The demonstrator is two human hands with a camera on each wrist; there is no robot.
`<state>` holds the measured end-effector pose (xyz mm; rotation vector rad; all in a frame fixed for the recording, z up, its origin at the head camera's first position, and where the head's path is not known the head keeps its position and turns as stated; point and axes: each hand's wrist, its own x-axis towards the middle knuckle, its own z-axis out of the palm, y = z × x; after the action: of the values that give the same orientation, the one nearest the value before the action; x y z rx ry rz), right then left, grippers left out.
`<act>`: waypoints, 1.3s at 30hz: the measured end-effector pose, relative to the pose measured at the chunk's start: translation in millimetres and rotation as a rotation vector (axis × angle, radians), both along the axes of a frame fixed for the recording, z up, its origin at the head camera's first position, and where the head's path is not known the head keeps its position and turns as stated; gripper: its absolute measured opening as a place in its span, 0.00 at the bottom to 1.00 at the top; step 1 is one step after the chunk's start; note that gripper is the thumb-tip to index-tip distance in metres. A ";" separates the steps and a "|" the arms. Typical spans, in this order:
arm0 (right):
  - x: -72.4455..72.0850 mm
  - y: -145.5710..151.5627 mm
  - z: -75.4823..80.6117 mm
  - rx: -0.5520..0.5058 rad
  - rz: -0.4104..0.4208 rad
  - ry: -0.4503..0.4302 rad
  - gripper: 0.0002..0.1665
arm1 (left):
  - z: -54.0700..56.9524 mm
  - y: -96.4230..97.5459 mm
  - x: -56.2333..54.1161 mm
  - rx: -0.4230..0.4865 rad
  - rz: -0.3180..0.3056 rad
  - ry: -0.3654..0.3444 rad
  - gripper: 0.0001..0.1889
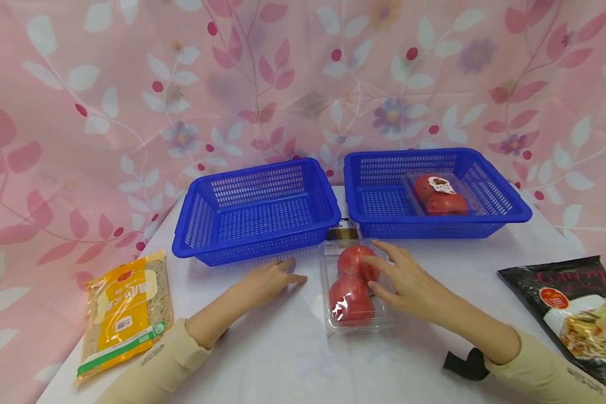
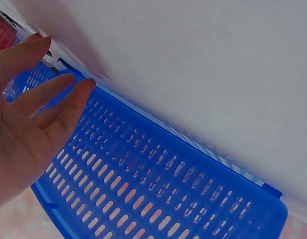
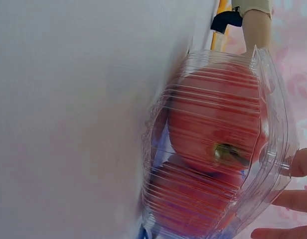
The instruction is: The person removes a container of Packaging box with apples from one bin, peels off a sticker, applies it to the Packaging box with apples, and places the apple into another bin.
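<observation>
A clear plastic box [image 1: 350,322] holding red tomatoes [image 1: 352,300] lies on the white table in the middle of the head view. Over its right side reaches my right hand [image 1: 406,280], its spread fingers touching the lid. In the right wrist view, those fingertips [image 3: 299,162] show at the lid's edge, and ribbed plastic covers the tomatoes. My left hand [image 1: 266,283] hovers left of the box, fingers loosely extended and holding nothing. It is close in front of the left blue basket [image 1: 262,241], whose slotted wall also fills the left wrist view.
Another box of tomatoes [image 1: 439,193] sits in the right blue basket [image 1: 434,229]. Between the baskets is a small dark-and-gold item [image 1: 343,231], partly hidden. A yellow food packet [image 1: 123,314] lies at left, a black curry noodle packet [image 1: 575,320] at right. Flowered pink cloth hangs behind.
</observation>
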<state>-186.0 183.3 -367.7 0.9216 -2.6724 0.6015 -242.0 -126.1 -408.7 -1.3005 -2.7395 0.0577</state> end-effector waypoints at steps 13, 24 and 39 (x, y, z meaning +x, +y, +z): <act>0.7 -1.9 -4.7 -0.024 0.061 0.025 0.26 | 6.3 7.3 -5.4 0.009 0.034 -0.160 0.25; 0.2 -1.1 -7.4 -0.041 0.084 0.056 0.24 | 9.7 18.3 -13.7 -0.008 0.052 -0.347 0.29; -0.6 1.3 -13.4 -0.062 0.104 0.103 0.25 | 19.5 26.7 -27.2 -0.011 0.147 -0.490 0.44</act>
<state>-186.6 184.6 -381.1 1.0504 -2.5134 0.6372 -269.2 -99.3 -389.2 -1.2502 -3.2397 -0.2704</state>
